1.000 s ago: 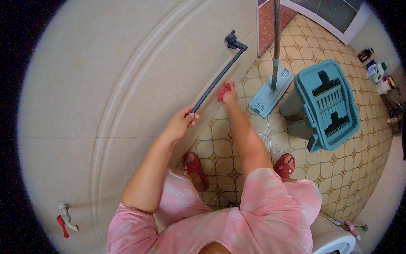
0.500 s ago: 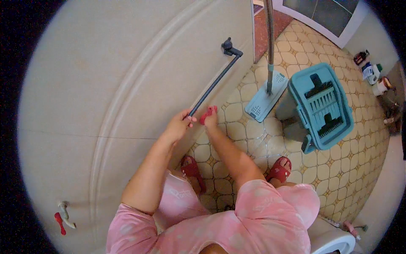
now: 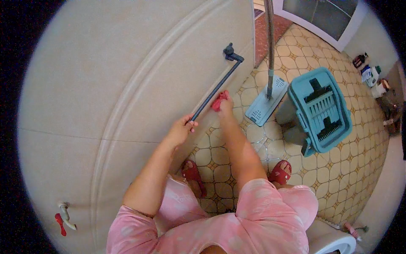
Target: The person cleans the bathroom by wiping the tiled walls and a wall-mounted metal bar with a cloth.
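My left hand is closed round the near end of a dark bar, which is fixed to the beige tiled wall by a dark bracket. To its right, my right hand grips a crumpled red cloth low against the wall, beneath the bar and just above the floor. Part of the cloth is hidden by the fingers.
Right of my hands, a flat mop stands upright on the tiled floor beside a teal and grey bucket. Bottles line the right wall. A toilet is at bottom right, a tap at bottom left.
My right hand with the red cloth has moved back along the wall toward me, then forward again. My left hand keeps its grip on the bar. The view has shifted slightly.
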`<state>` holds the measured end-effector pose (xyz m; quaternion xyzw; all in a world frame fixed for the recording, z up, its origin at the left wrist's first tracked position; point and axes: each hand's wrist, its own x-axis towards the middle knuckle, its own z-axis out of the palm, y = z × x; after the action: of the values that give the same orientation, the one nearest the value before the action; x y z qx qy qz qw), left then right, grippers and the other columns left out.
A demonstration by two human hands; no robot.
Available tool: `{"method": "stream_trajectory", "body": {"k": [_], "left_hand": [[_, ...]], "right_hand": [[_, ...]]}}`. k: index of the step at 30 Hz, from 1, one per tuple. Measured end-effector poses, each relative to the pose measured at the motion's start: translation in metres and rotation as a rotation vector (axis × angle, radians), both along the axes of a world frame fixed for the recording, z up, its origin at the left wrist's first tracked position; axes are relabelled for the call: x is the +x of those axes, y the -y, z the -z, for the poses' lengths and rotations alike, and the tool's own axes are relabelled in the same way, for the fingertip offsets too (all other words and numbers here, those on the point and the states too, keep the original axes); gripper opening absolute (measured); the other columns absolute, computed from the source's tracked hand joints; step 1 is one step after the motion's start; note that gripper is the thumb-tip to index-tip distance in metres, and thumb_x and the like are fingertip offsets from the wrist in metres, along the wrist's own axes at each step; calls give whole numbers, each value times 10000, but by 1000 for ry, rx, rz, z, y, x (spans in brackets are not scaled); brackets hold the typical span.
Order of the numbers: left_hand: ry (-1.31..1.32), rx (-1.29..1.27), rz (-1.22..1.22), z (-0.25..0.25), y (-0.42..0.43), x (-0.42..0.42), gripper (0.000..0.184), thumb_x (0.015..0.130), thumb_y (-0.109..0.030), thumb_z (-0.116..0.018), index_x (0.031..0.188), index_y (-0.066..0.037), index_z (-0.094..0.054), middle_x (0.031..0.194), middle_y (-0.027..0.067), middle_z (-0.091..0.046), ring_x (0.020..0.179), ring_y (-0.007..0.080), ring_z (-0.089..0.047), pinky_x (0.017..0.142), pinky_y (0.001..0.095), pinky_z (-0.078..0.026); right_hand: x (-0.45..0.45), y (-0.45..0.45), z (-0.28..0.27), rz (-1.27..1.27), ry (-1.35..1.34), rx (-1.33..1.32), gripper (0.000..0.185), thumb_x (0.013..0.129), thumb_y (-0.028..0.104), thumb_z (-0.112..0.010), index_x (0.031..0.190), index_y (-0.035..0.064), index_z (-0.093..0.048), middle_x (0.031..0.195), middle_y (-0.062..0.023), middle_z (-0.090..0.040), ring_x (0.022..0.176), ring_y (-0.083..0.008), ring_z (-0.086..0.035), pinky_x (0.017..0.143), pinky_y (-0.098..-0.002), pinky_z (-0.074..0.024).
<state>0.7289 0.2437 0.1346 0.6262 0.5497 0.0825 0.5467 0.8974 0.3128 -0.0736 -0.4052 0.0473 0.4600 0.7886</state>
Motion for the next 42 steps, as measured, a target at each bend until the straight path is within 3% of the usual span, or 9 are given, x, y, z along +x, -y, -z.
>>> {"method": "stream_trajectory", "body": {"k": [2,6,9,12,21,27,33,36,42], "left_hand": [[13,7,-8,4,-1,-2,371,921,-101,-447,1291,-83,-432,919,-2,-596,698,73,-491,616,204,-408],[-26,2,-7,-5,2,3,373,923,-102,-443,1296,-88,-427,926,-6,-596,697,71,-484,602,197,-396],[-35,19,20,-5,1,5,371,923,-101,-442,1294,-91,-429,923,-11,-593,690,72,-477,599,198,-389],[-17,13,23,-7,1,6,366,920,-96,-446,1286,-93,-438,919,-14,-591,682,72,-469,603,199,-388],[-5,7,-12,-15,4,7,350,904,-62,-441,1248,-2,-462,907,30,-585,707,92,-469,675,229,-426],[-4,32,-20,-16,5,8,355,894,-47,-452,1248,-22,-470,884,28,-586,663,94,-467,644,231,-432],[-2,54,2,3,-2,4,338,895,-82,-473,1231,-54,-495,845,-19,-580,665,75,-461,603,218,-411],[21,40,-55,6,-1,5,336,894,-88,-481,1228,-60,-498,834,-15,-577,648,81,-457,599,224,-408],[60,19,-39,12,-5,1,355,897,-117,-489,1250,-84,-480,840,-26,-574,638,73,-450,575,228,-398]], "right_hand": [[18,-5,3,92,315,-16,458,777,-113,-346,1184,32,-498,964,-62,-579,823,-185,-563,729,-301,-478],[69,29,-131,210,252,148,487,762,-102,-368,1209,31,-506,1086,-86,-561,1003,-185,-529,863,-308,-437],[93,31,-169,455,1103,-11,431,765,-63,-409,1164,30,-542,1147,-115,-546,1090,-229,-487,951,-350,-370],[101,15,-172,337,1650,-175,396,757,-18,-472,1139,37,-558,1157,-130,-539,1112,-293,-464,1001,-386,-313],[104,6,-186,209,1642,-393,267,715,12,-568,977,53,-594,1093,-118,-548,1058,-327,-460,900,-399,-378],[115,13,-211,120,1325,-417,235,752,50,-569,984,35,-602,1051,-135,-570,993,-311,-510,861,-387,-403],[138,2,-197,366,1631,-140,180,775,83,-583,944,32,-615,1047,-125,-560,986,-298,-514,859,-373,-403],[119,1,-197,205,1732,-60,171,762,78,-595,927,67,-642,1075,-120,-557,989,-303,-514,880,-396,-391],[121,-16,-210,131,1506,-229,166,731,20,-583,877,52,-656,968,-135,-596,899,-317,-558,800,-377,-446]]}}
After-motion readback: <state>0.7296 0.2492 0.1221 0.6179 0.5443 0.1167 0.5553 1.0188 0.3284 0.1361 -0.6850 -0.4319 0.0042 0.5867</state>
